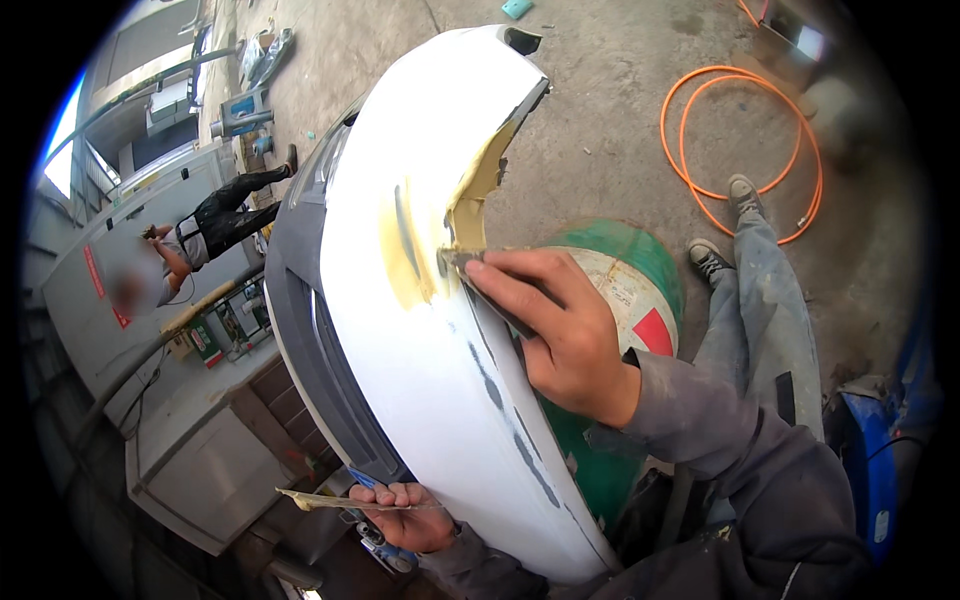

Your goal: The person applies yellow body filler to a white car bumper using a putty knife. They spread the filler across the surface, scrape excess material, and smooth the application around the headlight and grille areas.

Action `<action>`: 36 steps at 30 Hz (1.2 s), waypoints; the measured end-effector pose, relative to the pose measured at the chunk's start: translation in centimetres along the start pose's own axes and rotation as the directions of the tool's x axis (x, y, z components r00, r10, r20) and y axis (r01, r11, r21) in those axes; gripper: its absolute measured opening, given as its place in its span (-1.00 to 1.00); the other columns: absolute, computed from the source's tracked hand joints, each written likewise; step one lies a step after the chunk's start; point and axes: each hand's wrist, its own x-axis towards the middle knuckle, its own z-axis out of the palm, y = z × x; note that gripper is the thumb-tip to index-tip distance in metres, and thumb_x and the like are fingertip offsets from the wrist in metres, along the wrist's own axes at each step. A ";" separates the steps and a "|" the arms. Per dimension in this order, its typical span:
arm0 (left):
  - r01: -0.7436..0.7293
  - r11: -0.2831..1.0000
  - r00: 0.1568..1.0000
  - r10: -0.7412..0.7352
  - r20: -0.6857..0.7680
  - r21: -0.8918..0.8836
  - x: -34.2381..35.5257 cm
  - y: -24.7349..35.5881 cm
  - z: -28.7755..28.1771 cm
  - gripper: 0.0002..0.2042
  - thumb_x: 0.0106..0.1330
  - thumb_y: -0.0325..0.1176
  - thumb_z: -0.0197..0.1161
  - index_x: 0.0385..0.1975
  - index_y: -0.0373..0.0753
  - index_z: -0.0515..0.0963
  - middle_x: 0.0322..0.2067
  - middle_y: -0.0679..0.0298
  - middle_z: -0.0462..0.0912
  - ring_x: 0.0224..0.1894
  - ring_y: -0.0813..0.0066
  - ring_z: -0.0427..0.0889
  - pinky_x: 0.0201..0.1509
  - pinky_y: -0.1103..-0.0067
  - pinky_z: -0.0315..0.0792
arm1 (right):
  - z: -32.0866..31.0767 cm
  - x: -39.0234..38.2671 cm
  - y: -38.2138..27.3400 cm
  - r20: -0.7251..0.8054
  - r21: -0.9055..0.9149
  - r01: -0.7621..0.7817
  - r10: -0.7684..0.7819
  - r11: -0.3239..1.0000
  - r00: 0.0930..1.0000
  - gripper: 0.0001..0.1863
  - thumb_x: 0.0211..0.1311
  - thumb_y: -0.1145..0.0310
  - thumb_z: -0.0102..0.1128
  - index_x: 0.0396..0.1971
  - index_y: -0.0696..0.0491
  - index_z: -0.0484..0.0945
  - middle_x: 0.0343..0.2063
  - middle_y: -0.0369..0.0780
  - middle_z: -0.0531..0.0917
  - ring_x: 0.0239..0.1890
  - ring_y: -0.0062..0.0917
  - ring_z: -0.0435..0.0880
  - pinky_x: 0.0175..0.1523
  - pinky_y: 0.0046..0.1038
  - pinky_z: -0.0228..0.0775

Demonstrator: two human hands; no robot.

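Note:
A white car bumper (400,400) runs from the top to the bottom of the view. Yellow body filler (408,240) is smeared over its upper middle and along the cut-out edge. My right hand (570,330) grips a putty spreader (462,260), its blade touching the bumper by the filler. Grey patches show on the paint below it. Low down, beside the bumper's dark grille, my left hand (403,513) holds a thin flat mixing plate (345,502) with filler at its far end. Most of the plate's near end is hidden by the fingers.
A green and white drum (620,270) stands under the bumper. Coiled orange hose (683,150) lies on the concrete floor at the right, by legs in jeans and sneakers (745,195). Another person (215,225) stands at the left near a grey cabinet (110,280). A blue object (868,470) sits at lower right.

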 end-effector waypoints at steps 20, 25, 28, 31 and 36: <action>-0.016 0.999 1.000 0.017 -0.021 0.030 -0.1 0.0 -0.1 -0.81 0.48 -0.37 -0.09 -0.01 -0.28 0.26 -0.18 0.09 0.55 -0.14 0.31 0.61 -0.02 0.43 0.57 | 0.3 4.1 3.6 -0.196 -0.028 -0.049 0.042 0.998 0.980 -0.44 -0.07 0.76 -0.08 0.01 0.09 0.53 -0.18 -0.12 0.56 -0.24 -0.23 0.55 -0.10 -0.37 0.42; -0.071 0.993 0.983 0.085 -0.160 0.092 -0.3 -0.4 0.5 -0.82 0.50 -0.31 -0.10 -0.06 -0.25 0.27 -0.29 0.16 0.59 -0.25 0.35 0.67 -0.21 0.43 0.62 | 0.7 0.1 0.8 -0.014 0.018 -0.028 0.028 0.999 1.000 -0.41 -0.15 0.77 0.01 0.01 0.12 0.54 -0.14 -0.11 0.55 -0.20 -0.21 0.55 -0.06 -0.33 0.43; -0.074 0.992 0.982 0.090 -0.167 0.100 -0.2 -0.4 0.6 -0.82 0.48 -0.32 -0.07 -0.07 -0.26 0.27 -0.30 0.16 0.59 -0.24 0.35 0.67 -0.21 0.43 0.63 | -0.8 -1.9 -0.5 0.078 0.019 -0.005 0.004 1.000 0.997 -0.44 -0.15 0.76 0.06 -0.02 0.12 0.56 -0.13 -0.10 0.55 -0.15 -0.24 0.56 -0.02 -0.34 0.44; -0.077 0.991 0.981 0.096 -0.171 0.113 -0.1 -0.5 0.8 -0.83 0.46 -0.35 -0.03 -0.09 -0.28 0.27 -0.30 0.14 0.59 -0.24 0.35 0.67 -0.19 0.44 0.63 | -2.9 -3.3 -1.3 0.215 0.066 -0.001 -0.014 0.998 0.977 -0.46 -0.14 0.75 0.10 -0.03 0.13 0.57 -0.13 -0.09 0.56 -0.12 -0.25 0.57 0.01 -0.35 0.45; -0.071 0.997 0.997 0.071 -0.001 -0.013 -0.2 -0.3 -0.9 -0.78 0.51 -0.35 -0.17 0.02 -0.33 0.25 -0.13 -0.02 0.55 -0.08 0.21 0.60 0.03 0.35 0.56 | -6.7 1.6 -1.1 0.184 -0.052 -0.183 0.189 0.982 0.965 -0.50 -0.04 0.78 -0.05 -0.04 0.13 0.56 -0.19 -0.07 0.58 -0.15 -0.21 0.59 -0.04 -0.37 0.45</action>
